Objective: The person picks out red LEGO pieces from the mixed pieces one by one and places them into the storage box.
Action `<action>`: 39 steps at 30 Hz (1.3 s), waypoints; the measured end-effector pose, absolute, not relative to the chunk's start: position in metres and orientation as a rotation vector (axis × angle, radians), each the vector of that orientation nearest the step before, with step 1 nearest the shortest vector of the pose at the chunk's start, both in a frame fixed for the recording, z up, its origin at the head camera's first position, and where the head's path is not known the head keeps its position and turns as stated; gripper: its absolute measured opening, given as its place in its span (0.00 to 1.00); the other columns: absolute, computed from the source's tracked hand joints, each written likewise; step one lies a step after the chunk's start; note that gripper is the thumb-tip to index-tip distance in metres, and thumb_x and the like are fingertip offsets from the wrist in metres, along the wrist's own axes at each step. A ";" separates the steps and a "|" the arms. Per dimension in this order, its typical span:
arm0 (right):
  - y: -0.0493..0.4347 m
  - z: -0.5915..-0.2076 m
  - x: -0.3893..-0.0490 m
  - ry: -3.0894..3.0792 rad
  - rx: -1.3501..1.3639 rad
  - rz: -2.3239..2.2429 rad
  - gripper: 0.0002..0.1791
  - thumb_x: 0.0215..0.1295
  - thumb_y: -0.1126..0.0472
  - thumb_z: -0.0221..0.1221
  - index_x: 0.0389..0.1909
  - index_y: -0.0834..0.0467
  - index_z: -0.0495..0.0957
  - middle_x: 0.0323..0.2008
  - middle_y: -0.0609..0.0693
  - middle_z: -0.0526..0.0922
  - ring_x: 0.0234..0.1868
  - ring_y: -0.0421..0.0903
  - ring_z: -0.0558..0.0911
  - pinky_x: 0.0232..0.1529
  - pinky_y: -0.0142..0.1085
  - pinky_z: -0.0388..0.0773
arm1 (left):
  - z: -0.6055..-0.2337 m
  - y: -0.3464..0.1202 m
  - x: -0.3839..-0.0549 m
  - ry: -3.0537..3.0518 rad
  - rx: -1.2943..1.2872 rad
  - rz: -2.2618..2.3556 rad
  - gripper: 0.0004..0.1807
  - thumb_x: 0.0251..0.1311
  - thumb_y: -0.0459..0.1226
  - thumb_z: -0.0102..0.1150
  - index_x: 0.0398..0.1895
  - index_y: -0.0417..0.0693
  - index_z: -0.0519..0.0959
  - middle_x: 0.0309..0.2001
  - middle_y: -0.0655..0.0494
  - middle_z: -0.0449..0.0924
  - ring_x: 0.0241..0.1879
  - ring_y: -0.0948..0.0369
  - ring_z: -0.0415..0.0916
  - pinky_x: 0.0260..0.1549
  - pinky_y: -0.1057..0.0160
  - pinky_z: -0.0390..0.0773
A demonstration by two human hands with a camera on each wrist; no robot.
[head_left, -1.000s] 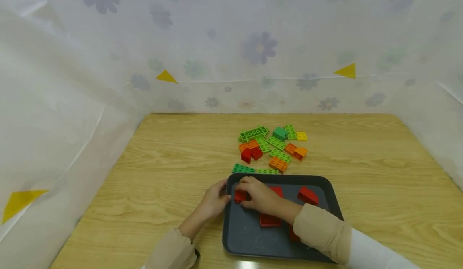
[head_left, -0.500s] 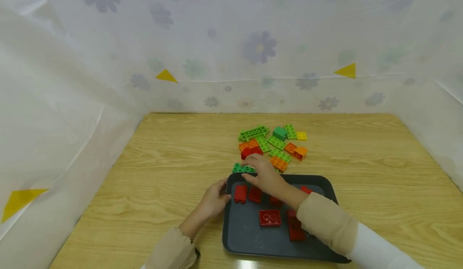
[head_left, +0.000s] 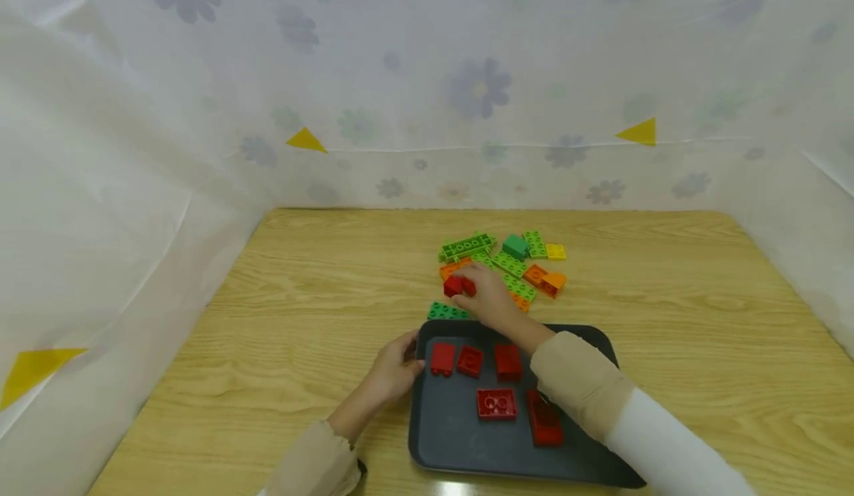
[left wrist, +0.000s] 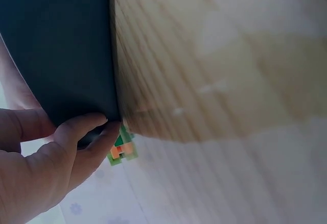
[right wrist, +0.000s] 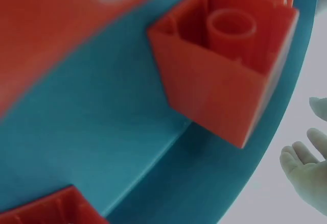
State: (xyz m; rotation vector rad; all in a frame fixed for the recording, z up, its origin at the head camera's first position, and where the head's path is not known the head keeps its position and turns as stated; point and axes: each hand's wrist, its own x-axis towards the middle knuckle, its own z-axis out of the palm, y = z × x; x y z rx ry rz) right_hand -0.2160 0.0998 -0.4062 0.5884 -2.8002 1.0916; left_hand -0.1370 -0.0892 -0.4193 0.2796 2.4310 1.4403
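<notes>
My left hand (head_left: pixel 392 371) grips the left rim of a dark tray (head_left: pixel 457 440). In the left wrist view its fingers (left wrist: pixel 94 127) bend around the tray's corner. Beyond the tray's far rim, my right hand (head_left: pixel 490 299) pinches a small red brick (head_left: pixel 469 287) between thumb and forefinger, low at the pile. A second red brick (head_left: pixel 453 286) sits right beside it, near the fingertips. Several red bricks lie apart inside the tray, among them a square one (head_left: pixel 470 361), an upturned one (head_left: pixel 497 404) and a long one (head_left: pixel 545 418). My right forearm hides the tray's right part.
Behind the tray lie loose bricks: a dark green one (head_left: pixel 448 311), a light green frame-like piece (head_left: pixel 468 247), an orange brick (head_left: pixel 553 282) and a flat yellow one (head_left: pixel 556 251). A floral white sheet (head_left: pixel 427 96) walls in the wooden table (head_left: pixel 300 281).
My right hand has let go of a red brick in the tray's left side, moved up over the far rim and taken hold of a red brick at the pile. The left hand stays put.
</notes>
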 end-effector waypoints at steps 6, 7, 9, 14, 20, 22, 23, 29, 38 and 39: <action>0.096 -0.405 -0.229 -2.934 0.655 0.998 0.23 0.57 0.66 0.61 0.54 0.69 0.73 0.54 0.66 0.74 0.51 0.59 0.76 0.45 0.46 0.80 | -0.419 -0.089 -0.137 2.427 0.279 1.439 0.27 0.58 0.22 0.49 0.63 0.27 0.61 0.58 0.30 0.68 0.58 0.39 0.68 0.56 0.48 0.73; 0.096 -0.405 -0.231 -2.948 0.667 0.986 0.23 0.57 0.66 0.61 0.54 0.69 0.73 0.54 0.66 0.74 0.51 0.59 0.76 0.47 0.46 0.80 | -0.419 -0.089 -0.137 2.429 0.278 1.436 0.27 0.58 0.22 0.49 0.63 0.27 0.61 0.58 0.30 0.68 0.58 0.39 0.68 0.56 0.49 0.73; 0.095 -0.406 -0.234 -2.976 0.686 0.959 0.23 0.58 0.67 0.60 0.55 0.69 0.72 0.55 0.67 0.73 0.53 0.59 0.75 0.49 0.47 0.78 | -0.419 -0.089 -0.137 2.426 0.270 1.434 0.27 0.58 0.22 0.49 0.63 0.27 0.61 0.59 0.30 0.68 0.58 0.39 0.68 0.56 0.49 0.73; 0.093 -0.410 -0.241 -3.061 0.681 0.890 0.24 0.59 0.70 0.57 0.58 0.69 0.69 0.59 0.67 0.70 0.58 0.60 0.72 0.56 0.49 0.75 | -0.421 -0.089 -0.138 2.422 0.262 1.437 0.27 0.59 0.23 0.48 0.63 0.28 0.61 0.59 0.31 0.68 0.58 0.39 0.68 0.56 0.48 0.73; 0.086 -0.419 -0.244 -3.110 0.656 0.785 0.23 0.59 0.73 0.56 0.57 0.67 0.71 0.59 0.65 0.71 0.58 0.59 0.73 0.56 0.48 0.74 | -0.422 -0.090 -0.138 2.424 0.274 1.432 0.27 0.59 0.23 0.48 0.63 0.29 0.62 0.59 0.32 0.69 0.58 0.40 0.68 0.56 0.48 0.73; 0.084 -0.421 -0.243 -3.105 0.645 0.751 0.22 0.59 0.73 0.55 0.57 0.66 0.72 0.57 0.64 0.72 0.57 0.59 0.73 0.55 0.48 0.75 | -0.422 -0.090 -0.138 2.428 0.282 1.429 0.27 0.59 0.23 0.48 0.63 0.29 0.62 0.58 0.32 0.69 0.58 0.40 0.69 0.56 0.48 0.74; 0.083 -0.421 -0.243 -3.101 0.638 0.743 0.22 0.59 0.74 0.55 0.57 0.66 0.72 0.57 0.64 0.73 0.57 0.59 0.73 0.55 0.48 0.75 | -0.422 -0.090 -0.138 2.431 0.286 1.429 0.27 0.59 0.23 0.49 0.63 0.29 0.62 0.58 0.32 0.69 0.57 0.40 0.69 0.55 0.49 0.74; 0.085 -0.421 -0.240 -3.061 0.616 0.780 0.21 0.59 0.73 0.56 0.55 0.67 0.73 0.55 0.64 0.73 0.55 0.59 0.74 0.53 0.48 0.77 | -0.421 -0.090 -0.138 2.429 0.299 1.435 0.27 0.59 0.23 0.49 0.63 0.31 0.63 0.58 0.33 0.69 0.57 0.40 0.69 0.55 0.49 0.74; 0.091 -0.412 -0.233 -2.909 0.669 0.899 0.18 0.59 0.69 0.58 0.51 0.69 0.75 0.50 0.66 0.74 0.48 0.59 0.77 0.46 0.49 0.79 | -0.420 -0.090 -0.138 2.437 0.290 1.433 0.27 0.58 0.23 0.50 0.63 0.30 0.63 0.58 0.32 0.70 0.57 0.40 0.70 0.55 0.48 0.74; 0.092 -0.410 -0.231 -2.891 0.678 0.906 0.18 0.59 0.69 0.59 0.51 0.69 0.75 0.50 0.66 0.74 0.48 0.59 0.77 0.46 0.49 0.79 | -0.419 -0.091 -0.138 2.436 0.288 1.436 0.27 0.58 0.23 0.50 0.63 0.30 0.63 0.58 0.32 0.69 0.57 0.40 0.69 0.56 0.48 0.73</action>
